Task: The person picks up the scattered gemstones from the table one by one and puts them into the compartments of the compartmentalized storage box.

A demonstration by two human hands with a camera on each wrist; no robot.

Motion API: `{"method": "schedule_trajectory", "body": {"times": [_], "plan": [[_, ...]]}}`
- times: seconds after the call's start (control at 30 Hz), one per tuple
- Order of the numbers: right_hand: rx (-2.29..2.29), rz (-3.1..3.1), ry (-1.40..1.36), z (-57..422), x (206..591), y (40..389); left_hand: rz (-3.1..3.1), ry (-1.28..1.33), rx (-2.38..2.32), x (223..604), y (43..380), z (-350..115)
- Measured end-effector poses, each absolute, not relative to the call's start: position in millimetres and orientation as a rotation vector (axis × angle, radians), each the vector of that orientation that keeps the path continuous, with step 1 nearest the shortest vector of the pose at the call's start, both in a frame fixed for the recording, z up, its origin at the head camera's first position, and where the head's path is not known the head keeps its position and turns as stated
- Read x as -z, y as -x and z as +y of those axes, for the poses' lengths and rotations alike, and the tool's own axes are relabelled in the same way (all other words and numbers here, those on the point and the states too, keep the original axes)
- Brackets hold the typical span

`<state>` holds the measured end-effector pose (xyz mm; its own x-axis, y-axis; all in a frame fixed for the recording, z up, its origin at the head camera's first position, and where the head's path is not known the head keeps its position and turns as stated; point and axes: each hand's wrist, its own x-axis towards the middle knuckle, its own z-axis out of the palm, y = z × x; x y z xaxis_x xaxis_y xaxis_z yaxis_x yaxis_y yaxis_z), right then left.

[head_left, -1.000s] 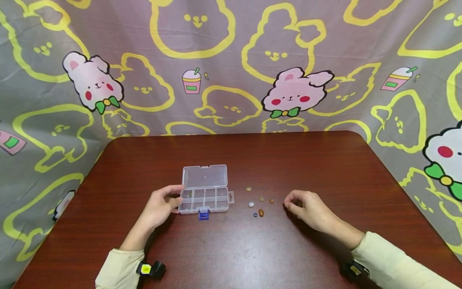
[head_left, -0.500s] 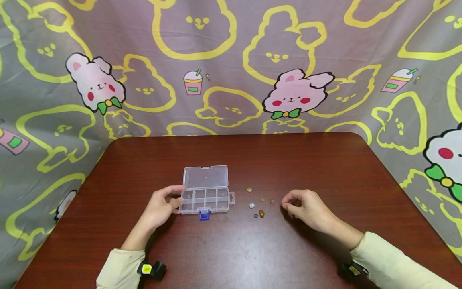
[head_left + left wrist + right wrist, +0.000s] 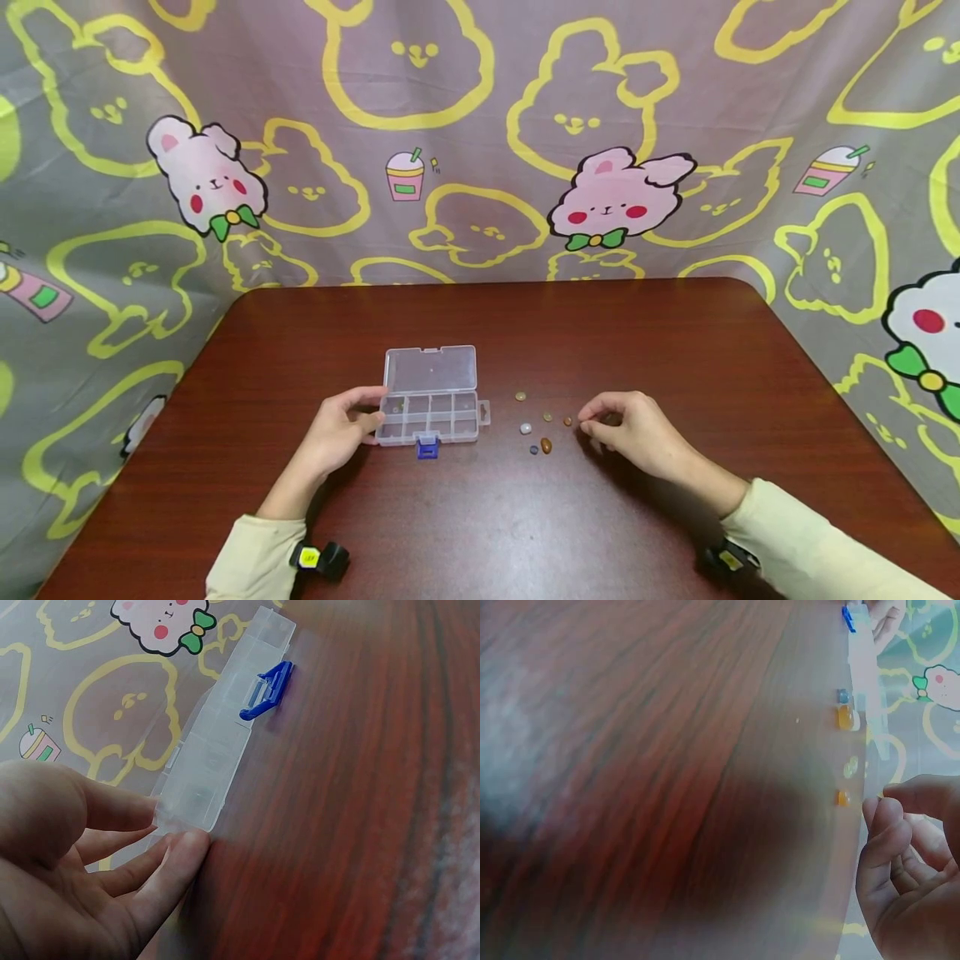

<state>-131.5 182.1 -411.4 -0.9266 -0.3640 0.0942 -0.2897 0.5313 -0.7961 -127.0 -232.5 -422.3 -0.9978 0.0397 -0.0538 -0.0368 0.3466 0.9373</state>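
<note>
A clear plastic compartment box (image 3: pixel 441 430) stands with its lid (image 3: pixel 431 369) raised at the back and its blue latch (image 3: pixel 427 448) hanging at the front. My left hand (image 3: pixel 337 429) grips the box's left end between thumb and fingers. Tiny pieces (image 3: pixel 397 408) show in its back left compartment. Right of it lie several small stones: a white one (image 3: pixel 526 428), a larger brown one (image 3: pixel 546 445), a dark blue one (image 3: pixel 534 449), yellowish ones (image 3: pixel 521 397) and an orange-brown one (image 3: pixel 567 422). My right hand (image 3: pixel 633 425) hovers just right of that last stone, fingers bent, thumb and index tips near each other; nothing is plainly held.
The brown wooden table (image 3: pixel 480 517) runs back to a patterned curtain (image 3: pixel 480 150). In the head view, black wrist cameras sit under both cuffs, the left one (image 3: pixel 321 560) and the right one (image 3: pixel 731 557).
My right hand has moved a little left, closer to the orange-brown stone. The left hand keeps its grip on the box. The whole head view has shifted slightly.
</note>
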Motion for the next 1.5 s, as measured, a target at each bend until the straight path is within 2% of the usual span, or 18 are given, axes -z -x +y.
{"method": "schedule_trajectory", "body": {"times": [1.0, 1.5], "plan": [[1.462, 2.578, 0.688, 122.8, 413.5, 143.9, 2.526, 0.009, -1.765, 420.7, 127.7, -229.4], [1.508, 2.51, 0.637, 89.8, 409.4, 150.1, 2.522, 0.001, -1.778, 421.6, 125.1, -231.0]]}}
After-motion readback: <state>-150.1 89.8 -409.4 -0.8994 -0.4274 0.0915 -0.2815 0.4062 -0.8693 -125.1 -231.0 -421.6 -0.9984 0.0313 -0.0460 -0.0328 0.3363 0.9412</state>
